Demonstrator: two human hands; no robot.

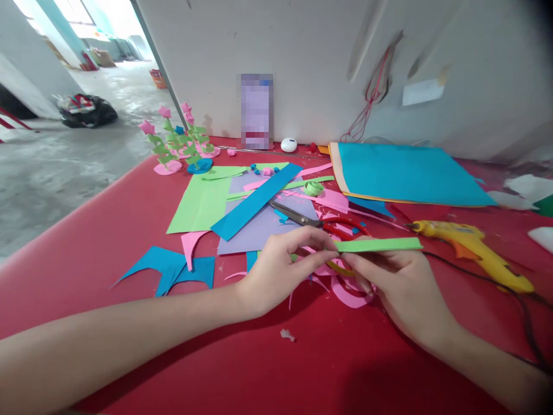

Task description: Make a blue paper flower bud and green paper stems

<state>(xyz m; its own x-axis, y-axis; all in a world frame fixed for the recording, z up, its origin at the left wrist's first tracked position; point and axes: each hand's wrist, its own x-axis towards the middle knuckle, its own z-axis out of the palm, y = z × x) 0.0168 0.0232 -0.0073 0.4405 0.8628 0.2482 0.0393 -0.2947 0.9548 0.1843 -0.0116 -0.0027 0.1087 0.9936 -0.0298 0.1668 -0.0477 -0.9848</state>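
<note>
A light green paper strip [384,245] is held between both hands above the table. My left hand [287,265] pinches the strip's left end between thumb and fingertips. From below, my right hand [395,279] grips the same strip, its thumb near the left fingertips, while the free end points right. Just behind the hands lie scissors [298,216] with red handles, partly covered by my fingers. A blue paper strip [257,202] rests across a purple sheet [233,245] and a green sheet [196,202]. Nearby sits a small green paper coil [314,188].
To the right lies a yellow glue gun [479,248] with a black cord. Paper flowers [173,144] stand at the back left. A stack of blue sheets [401,170] is at the back right. Blue paper scraps [173,268] and pink scraps [352,294] are scattered on the red table [216,357].
</note>
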